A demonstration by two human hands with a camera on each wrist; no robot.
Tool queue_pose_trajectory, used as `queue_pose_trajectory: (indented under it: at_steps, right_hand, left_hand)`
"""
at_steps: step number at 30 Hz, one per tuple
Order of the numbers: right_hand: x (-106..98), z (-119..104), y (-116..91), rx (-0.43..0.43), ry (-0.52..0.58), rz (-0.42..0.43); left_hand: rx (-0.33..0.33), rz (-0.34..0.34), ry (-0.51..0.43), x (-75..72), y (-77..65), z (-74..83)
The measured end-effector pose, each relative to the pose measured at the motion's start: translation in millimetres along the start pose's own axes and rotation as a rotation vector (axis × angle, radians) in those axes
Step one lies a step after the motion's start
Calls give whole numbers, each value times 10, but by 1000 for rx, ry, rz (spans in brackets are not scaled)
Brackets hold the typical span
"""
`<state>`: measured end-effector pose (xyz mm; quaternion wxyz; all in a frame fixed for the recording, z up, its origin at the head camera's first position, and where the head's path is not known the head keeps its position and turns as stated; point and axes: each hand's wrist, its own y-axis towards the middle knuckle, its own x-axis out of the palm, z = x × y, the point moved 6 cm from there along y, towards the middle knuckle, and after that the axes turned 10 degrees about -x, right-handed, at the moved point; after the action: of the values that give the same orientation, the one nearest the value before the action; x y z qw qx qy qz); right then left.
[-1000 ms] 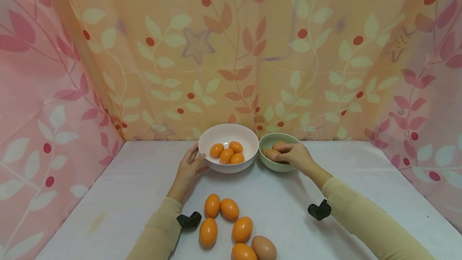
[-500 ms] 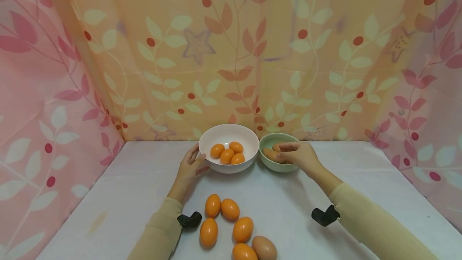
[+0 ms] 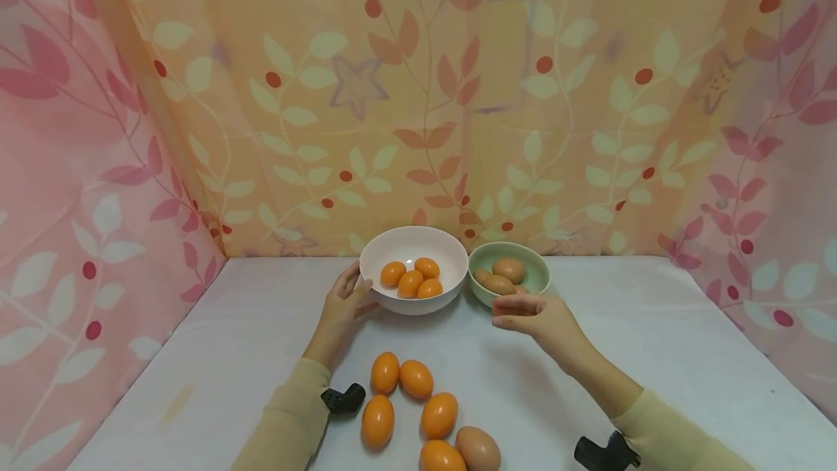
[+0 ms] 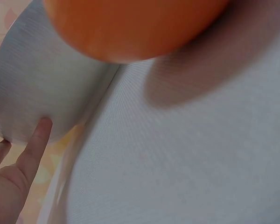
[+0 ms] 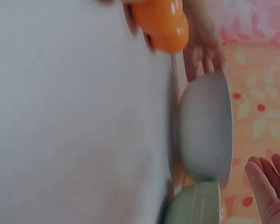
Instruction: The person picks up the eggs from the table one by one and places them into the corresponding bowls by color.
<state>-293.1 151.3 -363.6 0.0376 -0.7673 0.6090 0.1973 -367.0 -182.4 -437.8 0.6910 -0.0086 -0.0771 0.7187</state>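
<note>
My left hand (image 3: 341, 305) touches the left side of a large white bowl (image 3: 418, 306), thumb and fingers straight along its outer wall. Several orange eggs (image 3: 410, 284) lie inside it. Right beside it stands a smaller green bowl (image 3: 540, 267) that holds several brown eggs (image 3: 508, 268). Just in front of the green bowl is my right hand (image 3: 549, 325), fingers loosely extended with nothing between them; it overlaps the bowl's near rim in the head view. The right wrist view has the same hand (image 5: 268, 186) at its right edge, with fingers apart.
Several orange eggs (image 3: 378, 421) lie loose on the white tablecloth (image 3: 235, 355) between the arms. A brown egg (image 3: 479, 448) lies next to the nearest orange one. A floral curtain (image 3: 418, 93) rises behind the bowls and along both sides.
My right hand has drawn back out of the green bowl toward the front, and its brown eggs now show more fully. The left hand and the white bowl have stayed put.
</note>
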Motion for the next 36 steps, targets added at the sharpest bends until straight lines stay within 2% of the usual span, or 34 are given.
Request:
queue_pose_trajectory:
  at_steps: [7,21,30,36]
  right_hand:
    - [226,55,-233,46,74,-48]
    - [414,218,-585,106,167,-217]
    - [523,253,-716,127,268,-294]
    - [615,267,-757,121,265,-346]
  left_hand:
    - [-6,7,0,-24,0,-29]
    - [14,-4,-16,-1,-12,-18]
    - [30,-11,-12,7,-18,11]
    - [25,-13,-18,11,-28,12]
